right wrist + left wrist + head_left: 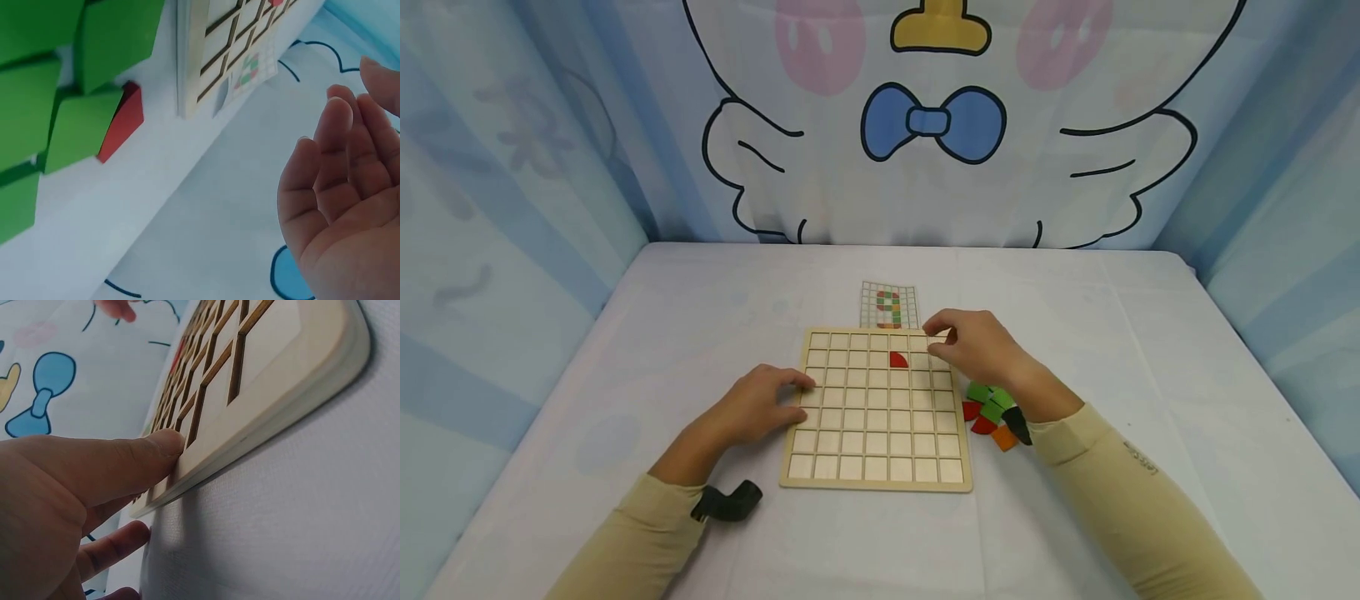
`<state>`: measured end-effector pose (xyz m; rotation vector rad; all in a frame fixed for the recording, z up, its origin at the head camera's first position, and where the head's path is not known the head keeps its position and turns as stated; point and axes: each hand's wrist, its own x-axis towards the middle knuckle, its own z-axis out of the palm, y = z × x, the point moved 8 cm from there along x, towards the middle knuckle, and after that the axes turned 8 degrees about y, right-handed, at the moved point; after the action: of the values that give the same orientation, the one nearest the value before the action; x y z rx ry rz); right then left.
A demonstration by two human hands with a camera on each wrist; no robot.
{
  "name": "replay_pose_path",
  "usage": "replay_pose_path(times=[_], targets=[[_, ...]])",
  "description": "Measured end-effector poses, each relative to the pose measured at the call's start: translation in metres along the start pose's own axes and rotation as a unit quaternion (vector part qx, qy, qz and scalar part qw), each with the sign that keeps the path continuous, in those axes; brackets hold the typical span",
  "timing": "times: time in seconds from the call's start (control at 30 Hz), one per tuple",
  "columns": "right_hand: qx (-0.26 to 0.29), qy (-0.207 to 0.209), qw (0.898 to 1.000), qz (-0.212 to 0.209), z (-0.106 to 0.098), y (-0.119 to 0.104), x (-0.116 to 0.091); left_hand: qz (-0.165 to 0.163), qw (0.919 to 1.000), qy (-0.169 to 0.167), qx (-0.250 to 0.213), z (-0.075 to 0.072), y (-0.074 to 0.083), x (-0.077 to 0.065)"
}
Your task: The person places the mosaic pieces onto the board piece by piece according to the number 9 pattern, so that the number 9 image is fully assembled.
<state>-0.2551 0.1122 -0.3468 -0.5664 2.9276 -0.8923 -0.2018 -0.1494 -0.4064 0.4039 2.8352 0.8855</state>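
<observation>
Left hand [758, 406] not gripping, as I see it: thumb and forefinger extended, resting on left rim of gridded wooden board [876, 485]. Right hand [977, 346] hovers at board's far right corner, fingers loosely bent, thumb apart; I read it as empty. Red quarter-circle tile [898, 359] sits in second row from far edge, fifth column from left. Printed pattern card [888, 305] just beyond board. Green tiles [991, 412], red tiles [983, 426], orange tile [1004, 438] heaped on white tablecloth [775, 292] near right wrist.

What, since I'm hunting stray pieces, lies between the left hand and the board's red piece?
Between the left hand and the red piece, the head view shows only bare squares of the board.
</observation>
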Motion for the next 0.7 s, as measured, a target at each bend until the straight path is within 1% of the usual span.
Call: replay_pose_path(times=[0.2,0.37,0.53,0.7], targets=[[0.003,0.0,1.0,0.019,-0.007,0.015,-0.006,-0.002,1.0,-0.001,-0.005,0.001,-0.002,0.0],[-0.009,-0.003,0.999,0.037,-0.011,0.028,-0.012,0.0,1.0,-0.001,-0.003,0.001,-0.002,0.0],[-0.021,-0.005,0.999,0.048,-0.012,0.039,-0.017,0.007,1.0,0.0,-0.003,0.0,-0.001,0.0],[-0.017,-0.01,0.998,0.056,-0.012,0.047,-0.022,0.007,1.0,0.0,-0.005,-0.001,0.0,0.0]])
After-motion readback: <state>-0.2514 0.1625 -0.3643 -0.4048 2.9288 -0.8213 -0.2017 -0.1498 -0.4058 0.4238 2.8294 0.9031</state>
